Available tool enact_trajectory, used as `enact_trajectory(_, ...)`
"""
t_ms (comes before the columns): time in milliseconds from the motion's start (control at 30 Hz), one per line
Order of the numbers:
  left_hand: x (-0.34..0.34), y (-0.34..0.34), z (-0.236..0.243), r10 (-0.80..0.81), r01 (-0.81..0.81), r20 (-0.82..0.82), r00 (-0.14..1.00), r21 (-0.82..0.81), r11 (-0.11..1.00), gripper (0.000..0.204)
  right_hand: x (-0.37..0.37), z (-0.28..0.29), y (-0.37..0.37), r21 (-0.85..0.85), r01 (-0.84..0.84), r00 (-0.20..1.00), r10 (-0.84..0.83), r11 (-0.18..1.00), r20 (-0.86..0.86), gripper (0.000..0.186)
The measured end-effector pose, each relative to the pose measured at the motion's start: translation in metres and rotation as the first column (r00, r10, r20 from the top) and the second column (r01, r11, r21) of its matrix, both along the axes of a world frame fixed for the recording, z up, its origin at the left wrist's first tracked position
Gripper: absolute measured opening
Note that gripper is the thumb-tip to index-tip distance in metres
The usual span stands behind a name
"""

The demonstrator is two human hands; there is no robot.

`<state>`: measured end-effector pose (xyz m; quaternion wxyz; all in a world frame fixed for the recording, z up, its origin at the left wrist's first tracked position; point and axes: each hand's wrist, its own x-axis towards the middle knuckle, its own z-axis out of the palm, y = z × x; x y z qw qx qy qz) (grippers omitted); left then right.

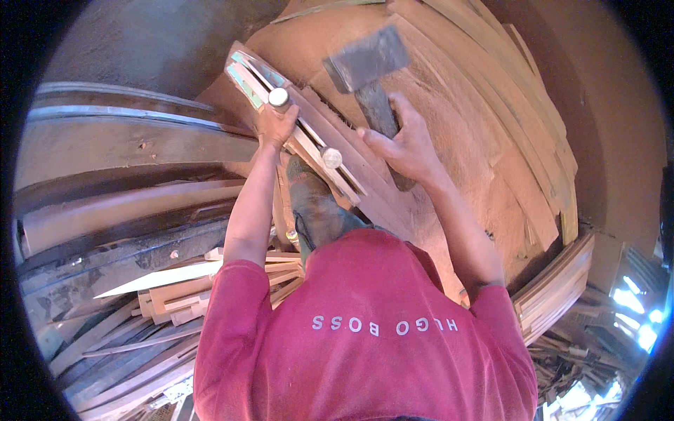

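My right hand (409, 147) is wrapped around the dark handle of a mallet (368, 59), its blocky grey head raised over the workpiece and slightly blurred. My left hand (276, 125) is closed at a short upright peg with a round pale top (279, 97), whose lower part the fingers hide. This peg stands at a long wooden workpiece (309, 140) of parallel slats with dark slots, lying slantwise. Farther down the same piece, a second round-topped wooden peg (331, 157) stands untouched. Green patches mark the far end of the slats.
A dusty boot (309, 193) is beside the workpiece. Sawdust (449, 133) covers the floor, with long curved-looking boards (519, 126) along the right. Planks (133, 154) lie at the left, offcuts (182, 298) below them, and stacked boards (558, 288) at lower right.
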<state>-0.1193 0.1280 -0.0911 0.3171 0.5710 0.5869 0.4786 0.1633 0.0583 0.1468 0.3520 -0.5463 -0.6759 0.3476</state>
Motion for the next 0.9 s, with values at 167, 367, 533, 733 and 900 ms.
enact_trajectory(167, 0.013, -0.008, 0.026, -0.047, 0.04, 0.197, 0.979, 0.043, 0.998, 0.018, -0.058, 0.056, 0.047, 0.333, 0.068, 0.984, -0.009, 0.941, -0.175, 0.053)
enact_trajectory(367, 0.003, -0.004, -0.003, -0.083, 0.09, 0.094, 0.992, -0.074, 0.993, 0.031, -0.063, -0.027, 0.051, -0.272, -0.296, 0.85, 0.383, 0.916, 0.363, 0.04)
enact_trajectory(533, -0.016, 0.012, -0.016, 0.075, -0.003, 0.372, 0.925, -0.189, 0.982, 0.021, -0.036, -0.017, 0.026, -0.288, -0.163, 0.898, 0.262, 0.944, 0.352, 0.041)
enact_trajectory(733, -0.024, 0.043, -0.007, 0.125, 0.044, 0.607, 0.785, -0.256, 0.966, 0.011, 0.012, -0.076, -0.049, -0.396, -0.022, 0.974, 0.11, 0.918, 0.2, 0.05)
enact_trajectory(900, 0.012, 0.001, 0.023, 0.088, -0.055, 0.372, 0.924, -0.099, 0.994, 0.008, 0.027, -0.09, -0.081, -0.345, 0.025, 0.984, 0.037, 0.938, 0.172, 0.056)
